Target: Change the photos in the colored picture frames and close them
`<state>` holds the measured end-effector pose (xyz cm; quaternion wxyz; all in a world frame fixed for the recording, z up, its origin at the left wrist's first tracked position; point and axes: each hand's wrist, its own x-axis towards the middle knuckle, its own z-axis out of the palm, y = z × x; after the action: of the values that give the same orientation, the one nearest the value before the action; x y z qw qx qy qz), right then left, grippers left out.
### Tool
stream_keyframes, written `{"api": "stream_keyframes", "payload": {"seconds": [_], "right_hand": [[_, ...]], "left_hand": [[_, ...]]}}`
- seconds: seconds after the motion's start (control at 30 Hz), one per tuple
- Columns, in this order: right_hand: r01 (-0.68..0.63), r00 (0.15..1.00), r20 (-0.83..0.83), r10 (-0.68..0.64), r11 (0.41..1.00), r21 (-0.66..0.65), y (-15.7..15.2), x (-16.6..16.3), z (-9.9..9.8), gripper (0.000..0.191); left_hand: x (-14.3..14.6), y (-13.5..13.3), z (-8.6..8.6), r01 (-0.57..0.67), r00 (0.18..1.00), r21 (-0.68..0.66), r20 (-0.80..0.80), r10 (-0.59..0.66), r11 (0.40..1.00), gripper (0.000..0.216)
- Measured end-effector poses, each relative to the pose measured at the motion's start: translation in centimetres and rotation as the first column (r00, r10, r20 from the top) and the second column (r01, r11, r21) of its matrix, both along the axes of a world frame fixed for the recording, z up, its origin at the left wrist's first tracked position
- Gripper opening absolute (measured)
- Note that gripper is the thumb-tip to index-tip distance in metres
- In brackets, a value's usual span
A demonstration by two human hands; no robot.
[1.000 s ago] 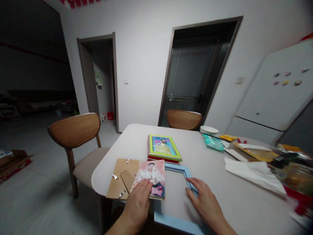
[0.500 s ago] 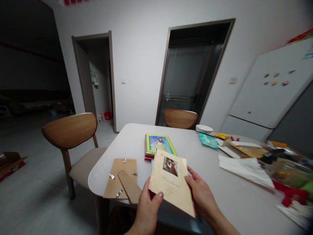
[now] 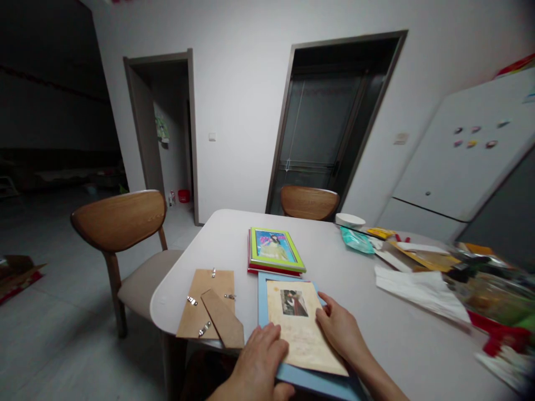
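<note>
A cream printed card (image 3: 307,340) with a small photo of people near its top lies over a light-blue picture frame (image 3: 262,301) at the table's near edge. My left hand (image 3: 263,359) rests with fingers stretched out on the card's lower left edge and the frame. At the card's right edge, my right hand (image 3: 340,328) pinches it between thumb and fingers; its fingertips are partly hidden. Left of the frame lies a brown backing board (image 3: 194,292) with metal clips, its stand leg (image 3: 223,320) angled outward. A green picture frame (image 3: 298,257) tops a stack just beyond.
Along the table's right side are a white bowl (image 3: 350,220), a teal packet (image 3: 356,240), white paper (image 3: 418,289) and a jumble of bags. Wooden chairs stand at the left (image 3: 121,220) and far side (image 3: 309,201). A white fridge (image 3: 455,167) is at the right.
The card has come down from above the table onto the blue frame. My left hand has let go of its corner and flattened; my right hand stays at its right edge.
</note>
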<state>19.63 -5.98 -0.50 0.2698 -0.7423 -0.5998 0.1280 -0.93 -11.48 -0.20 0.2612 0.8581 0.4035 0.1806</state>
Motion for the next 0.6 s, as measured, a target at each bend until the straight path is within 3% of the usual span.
{"api": "stream_keyframes", "payload": {"seconds": [0.23,0.43,0.53,0.6], "right_hand": [[-0.157,0.914,0.388,0.116,0.985,0.075,-0.5,-0.8,-1.0,0.033],[-0.176,0.903,0.409,0.130,0.982,0.076,-0.8,-0.7,-1.2,0.032],[-0.203,0.933,0.323,0.161,0.974,0.101,-1.2,-2.0,-0.4,0.032],[-0.289,0.934,0.256,0.249,0.948,0.131,-1.6,-4.1,0.5,0.031]], "left_hand": [[-0.1,0.4,-0.7,0.066,0.996,0.087,-0.059,-0.061,0.994,0.053],[-1.7,0.0,-0.5,0.059,0.998,0.102,-0.043,-0.055,0.993,0.058],[-5.8,0.2,-0.9,-0.118,0.991,0.165,-0.043,0.127,0.979,0.064],[-9.2,0.6,-1.6,-0.320,0.939,0.238,-0.054,0.341,0.917,0.065]]}}
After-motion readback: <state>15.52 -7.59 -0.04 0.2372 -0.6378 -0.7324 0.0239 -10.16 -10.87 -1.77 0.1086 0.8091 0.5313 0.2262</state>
